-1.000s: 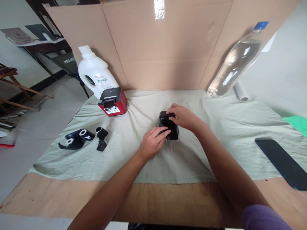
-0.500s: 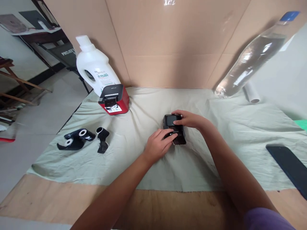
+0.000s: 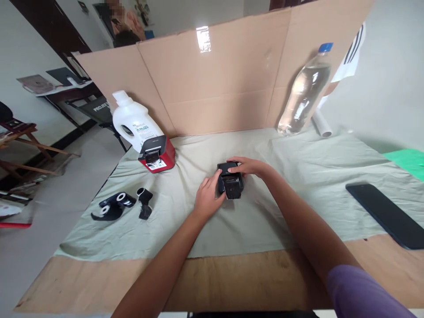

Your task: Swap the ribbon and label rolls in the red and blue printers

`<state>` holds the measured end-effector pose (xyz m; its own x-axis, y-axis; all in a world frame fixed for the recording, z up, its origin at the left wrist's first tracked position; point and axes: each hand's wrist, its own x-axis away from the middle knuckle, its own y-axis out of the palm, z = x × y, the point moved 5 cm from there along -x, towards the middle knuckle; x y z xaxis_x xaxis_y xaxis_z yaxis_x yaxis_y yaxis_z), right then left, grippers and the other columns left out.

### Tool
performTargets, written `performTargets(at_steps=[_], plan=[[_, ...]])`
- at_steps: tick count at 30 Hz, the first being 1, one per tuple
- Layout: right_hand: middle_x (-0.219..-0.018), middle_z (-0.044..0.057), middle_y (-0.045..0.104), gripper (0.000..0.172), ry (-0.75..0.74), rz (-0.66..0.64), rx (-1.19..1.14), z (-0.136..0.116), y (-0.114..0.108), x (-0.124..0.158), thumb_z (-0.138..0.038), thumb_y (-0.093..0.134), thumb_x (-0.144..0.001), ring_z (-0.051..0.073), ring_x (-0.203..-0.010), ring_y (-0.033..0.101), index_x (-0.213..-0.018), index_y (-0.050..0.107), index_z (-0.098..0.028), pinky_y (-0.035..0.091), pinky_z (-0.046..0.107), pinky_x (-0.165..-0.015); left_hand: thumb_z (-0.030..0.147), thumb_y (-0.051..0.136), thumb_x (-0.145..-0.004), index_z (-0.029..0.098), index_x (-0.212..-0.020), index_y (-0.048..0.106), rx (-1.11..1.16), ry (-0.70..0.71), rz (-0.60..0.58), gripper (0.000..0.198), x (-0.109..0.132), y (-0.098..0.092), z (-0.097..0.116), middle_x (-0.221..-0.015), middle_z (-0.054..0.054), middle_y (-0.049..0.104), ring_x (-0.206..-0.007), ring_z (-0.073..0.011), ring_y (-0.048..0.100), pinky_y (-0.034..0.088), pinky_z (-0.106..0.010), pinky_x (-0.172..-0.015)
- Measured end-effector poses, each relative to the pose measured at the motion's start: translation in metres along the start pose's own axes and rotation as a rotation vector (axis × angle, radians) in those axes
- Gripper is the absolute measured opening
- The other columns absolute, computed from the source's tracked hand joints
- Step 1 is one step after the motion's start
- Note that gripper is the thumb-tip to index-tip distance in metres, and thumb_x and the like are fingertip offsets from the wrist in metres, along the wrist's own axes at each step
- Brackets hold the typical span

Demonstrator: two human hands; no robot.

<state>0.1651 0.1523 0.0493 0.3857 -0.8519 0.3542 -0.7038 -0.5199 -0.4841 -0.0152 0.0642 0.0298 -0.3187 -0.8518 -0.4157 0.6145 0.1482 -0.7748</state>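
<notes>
L flank of black device [image 3: 231, 181] is hidden, contact there unclear; it's clamped btwn L hand [image 3: 208, 194] & R hand [image 3: 250, 167], back from worktop [image 3: 238, 276] edge.

Your left forearm [image 3: 165, 260] rises from 7 o'clock and points between 1 and 2, its skin bare. At its end your left hand [image 3: 208, 194] lies back upward, index finger stretched toward 1 o'clock, thumb set apart toward 2, both pressing inward. Your right forearm [image 3: 301, 216] comes in from 4 o'clock, aimed between 10 and 11, with a purple sleeve [image 3: 357, 291] at its lower end. Your right hand [image 3: 247, 167] turns at the wrist to 9 o'clock, thumb below the fingers, its grip closed. The hands sit near each other, apart.
</notes>
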Motion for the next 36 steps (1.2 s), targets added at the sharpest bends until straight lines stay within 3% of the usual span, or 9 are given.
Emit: performTargets(at_steps=[10, 17, 25, 36], plan=[[-0.143, 0.008, 0.055, 0.08, 0.016, -0.111, -0.207, 0.013, -0.008, 0.004, -0.036, 0.074, -0.078, 0.027, -0.121, 0.055, -0.151, 0.044, -0.028, 0.053, 0.033, -0.09, 0.028, 0.064, -0.087, 0.023, -0.156, 0.03, -0.023, -0.037, -0.085, 0.078, -0.001, -0.001, -0.005, -0.148, -0.007, 0.055, -0.116, -0.0266, 0.06, 0.047, -0.04, -0.103], [-0.153, 0.003, 0.047, 0.081, 0.01, -0.153, -0.268, 0.011, -0.009, 0.012, -0.033, 0.075, -0.079, 0.027, -0.132, 0.05, -0.152, 0.041, -0.031, 0.044, 0.037, -0.109, 0.03, 0.063, -0.087, 0.023, -0.156, 0.031, -0.005, -0.052, -0.125, 0.076, 0.0, 0.0, -0.006, -0.148, -0.007, 0.055, -0.116, -0.0262, 0.061, 0.047, -0.039, -0.1], [-0.123, 0.006, 0.065, 0.071, 0.039, -0.152, -0.282, 0.011, -0.005, 0.009, -0.026, 0.072, -0.079, 0.023, -0.106, 0.062, -0.145, 0.047, -0.026, 0.05, 0.036, -0.095, 0.032, 0.066, -0.081, 0.021, -0.147, 0.043, -0.101, -0.051, -0.122, 0.07, -0.007, -0.003, -0.001, -0.14, -0.009, 0.062, -0.118, -0.0266, 0.064, 0.045, -0.038, -0.096], [-0.126, 0.006, 0.063, 0.071, 0.064, -0.132, -0.218, 0.007, -0.005, 0.014, -0.025, 0.069, -0.08, 0.019, -0.094, 0.062, -0.147, 0.045, -0.028, 0.048, 0.026, -0.073, 0.03, 0.063, -0.083, 0.02, -0.151, 0.036, -0.137, -0.006, -0.071, 0.074, -0.001, 0.0, 0.001, -0.145, -0.01, 0.058, -0.122, -0.027, 0.062, 0.046, -0.038, -0.095]])
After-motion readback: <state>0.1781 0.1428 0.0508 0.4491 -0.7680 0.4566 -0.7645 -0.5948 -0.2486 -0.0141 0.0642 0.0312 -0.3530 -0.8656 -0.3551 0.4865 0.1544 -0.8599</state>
